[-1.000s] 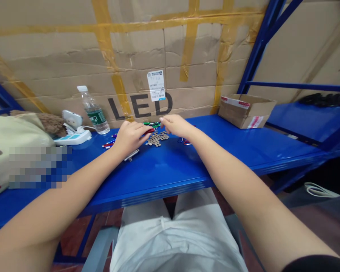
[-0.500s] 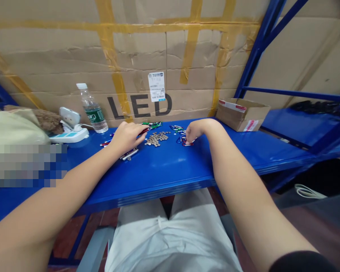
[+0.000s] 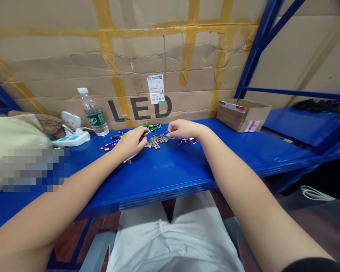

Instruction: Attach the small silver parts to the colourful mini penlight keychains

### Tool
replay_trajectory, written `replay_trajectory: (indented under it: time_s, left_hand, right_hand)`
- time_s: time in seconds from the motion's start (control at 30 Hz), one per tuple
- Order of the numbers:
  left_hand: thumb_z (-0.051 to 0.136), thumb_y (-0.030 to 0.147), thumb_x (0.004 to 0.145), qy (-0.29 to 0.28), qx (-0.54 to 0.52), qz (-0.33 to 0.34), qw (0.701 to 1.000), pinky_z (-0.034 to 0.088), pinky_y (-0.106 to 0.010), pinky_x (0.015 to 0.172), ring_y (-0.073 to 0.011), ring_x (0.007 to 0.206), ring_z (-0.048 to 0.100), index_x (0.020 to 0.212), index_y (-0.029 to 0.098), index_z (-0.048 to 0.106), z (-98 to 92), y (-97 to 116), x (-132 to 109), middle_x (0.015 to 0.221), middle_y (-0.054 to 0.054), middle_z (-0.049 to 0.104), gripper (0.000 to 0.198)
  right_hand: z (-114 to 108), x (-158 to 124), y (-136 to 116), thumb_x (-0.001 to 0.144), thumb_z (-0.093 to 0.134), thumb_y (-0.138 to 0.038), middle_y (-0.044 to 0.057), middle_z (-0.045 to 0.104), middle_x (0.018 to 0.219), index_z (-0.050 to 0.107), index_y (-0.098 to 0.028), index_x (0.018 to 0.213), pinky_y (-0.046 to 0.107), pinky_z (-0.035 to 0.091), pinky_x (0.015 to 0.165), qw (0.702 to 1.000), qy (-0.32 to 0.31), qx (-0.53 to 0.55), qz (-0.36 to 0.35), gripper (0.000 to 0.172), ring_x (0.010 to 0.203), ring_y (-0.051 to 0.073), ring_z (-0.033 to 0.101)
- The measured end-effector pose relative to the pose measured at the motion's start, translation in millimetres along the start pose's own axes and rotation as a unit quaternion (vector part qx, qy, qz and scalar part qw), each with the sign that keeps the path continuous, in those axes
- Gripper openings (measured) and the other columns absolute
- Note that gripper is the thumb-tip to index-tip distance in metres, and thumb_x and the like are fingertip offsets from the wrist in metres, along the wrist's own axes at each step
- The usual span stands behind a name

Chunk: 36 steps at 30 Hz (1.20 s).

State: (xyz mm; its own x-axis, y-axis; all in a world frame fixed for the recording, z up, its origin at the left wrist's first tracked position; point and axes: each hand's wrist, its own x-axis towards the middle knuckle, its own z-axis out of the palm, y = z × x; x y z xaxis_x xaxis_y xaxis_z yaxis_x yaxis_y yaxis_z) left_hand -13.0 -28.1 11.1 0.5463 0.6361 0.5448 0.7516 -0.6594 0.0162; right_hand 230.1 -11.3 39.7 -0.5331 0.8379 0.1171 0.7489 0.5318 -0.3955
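My left hand (image 3: 132, 142) is closed around a slim dark red tube with a silver clasp (image 3: 148, 132) at its end, mostly hidden by the fingers. Pinched between my right thumb and fingertips is a small red carabiner (image 3: 166, 133); my right hand (image 3: 182, 129) hovers over the right edge of a pile of small round metal discs (image 3: 156, 141). Several more carabiners (image 3: 190, 141) lie under and beside my right wrist. Blue, red and green pen-like tubes (image 3: 110, 145) lie left of my left hand, and green ones (image 3: 155, 127) lie behind the discs.
A water bottle (image 3: 95, 118), a white power strip (image 3: 73, 138) and a pale bag (image 3: 19, 132) stand at the left of the blue table (image 3: 164, 173). An open small carton (image 3: 242, 115) sits at the right. Behind rises a large taped cardboard box (image 3: 141, 49).
My right hand has lifted a carabiner from its pile and moved left towards the discs. My left fingers have closed round the red tube, and the hand has shifted slightly right.
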Motion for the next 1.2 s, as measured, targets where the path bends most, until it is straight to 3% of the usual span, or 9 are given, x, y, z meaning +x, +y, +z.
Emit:
replay_trajectory:
  time_s: [0.13, 0.3, 0.4, 0.57, 0.83, 1.07, 1.2]
  left_hand:
    - [0.045, 0.027, 0.083, 0.007, -0.090, -0.086, 0.992, 0.039, -0.028, 0.060, -0.0162, 0.063, 0.053, 0.090, 0.018, 0.056, -1.8, 11, 0, 0.071, -0.001, 0.061, 0.017]
    - [0.045, 0.039, 0.085, -0.053, -0.150, -0.073, 0.985, 0.035, -0.026, 0.057, -0.0148, 0.061, 0.049, 0.077, 0.018, 0.056, 1.0, 15, 2, 0.065, 0.000, 0.056, 0.025]
    - [0.044, 0.039, 0.085, -0.051, -0.174, -0.089, 0.979, 0.032, -0.026, 0.056, -0.0137, 0.059, 0.045, 0.067, 0.018, 0.050, 4.0, 13, 4, 0.061, 0.001, 0.051, 0.028]
    - [0.045, 0.041, 0.084, -0.008, -0.217, -0.144, 0.965, 0.032, -0.026, 0.057, -0.0129, 0.060, 0.041, 0.065, 0.018, 0.045, 5.8, 5, 5, 0.060, 0.002, 0.045, 0.031]
    - [0.043, 0.040, 0.084, -0.019, -0.207, -0.141, 0.968, 0.034, -0.027, 0.060, -0.0140, 0.061, 0.042, 0.066, 0.018, 0.048, 9.3, -1, 4, 0.062, 0.002, 0.048, 0.029]
    - [0.041, 0.041, 0.086, -0.009, -0.202, -0.142, 0.969, 0.039, -0.027, 0.064, -0.0164, 0.070, 0.050, 0.073, 0.018, 0.053, 8.4, 0, 6, 0.072, -0.001, 0.057, 0.029]
    - [0.036, 0.034, 0.088, -0.041, -0.173, -0.108, 0.978, 0.041, -0.030, 0.069, -0.0189, 0.077, 0.054, 0.080, 0.018, 0.055, 4.2, 2, 5, 0.081, -0.003, 0.061, 0.026]
  right_hand:
    - [17, 7, -15, 0.081, 0.057, -0.024, 0.004, 0.068, 0.080, 0.055, -0.018, 0.088, 0.024, 0.046, 0.059, 0.987, -0.001, 0.150, -0.060, 0.009, 0.069, 0.013, 0.061]
    - [27, 11, -20, 0.082, 0.056, -0.023, 0.002, 0.065, 0.075, 0.055, -0.017, 0.088, 0.023, 0.044, 0.058, 0.979, 0.011, 0.189, -0.081, 0.010, 0.067, 0.012, 0.059]
    - [29, 12, -20, 0.083, 0.055, -0.025, 0.002, 0.064, 0.076, 0.054, -0.016, 0.093, 0.022, 0.042, 0.058, 0.985, 0.012, 0.152, -0.079, 0.013, 0.066, 0.011, 0.058]
    - [32, 11, -30, 0.091, 0.043, -0.034, 0.007, 0.066, 0.085, 0.057, -0.016, 0.088, 0.025, 0.039, 0.062, 0.992, 0.055, -0.019, -0.113, 0.023, 0.071, 0.015, 0.056]
    - [43, 9, -48, 0.093, 0.032, -0.039, 0.014, 0.069, 0.091, 0.061, -0.015, 0.091, 0.031, 0.041, 0.063, 0.975, 0.070, -0.202, -0.055, 0.038, 0.077, 0.025, 0.063]
    - [49, 16, -51, 0.093, 0.030, -0.039, 0.014, 0.070, 0.097, 0.064, -0.017, 0.090, 0.031, 0.042, 0.068, 0.978, 0.109, -0.175, -0.012, 0.040, 0.086, 0.027, 0.064]
    - [47, 21, -43, 0.091, 0.031, -0.032, 0.012, 0.070, 0.099, 0.063, -0.017, 0.090, 0.030, 0.040, 0.066, 0.977, 0.149, -0.150, 0.007, 0.035, 0.084, 0.025, 0.064]
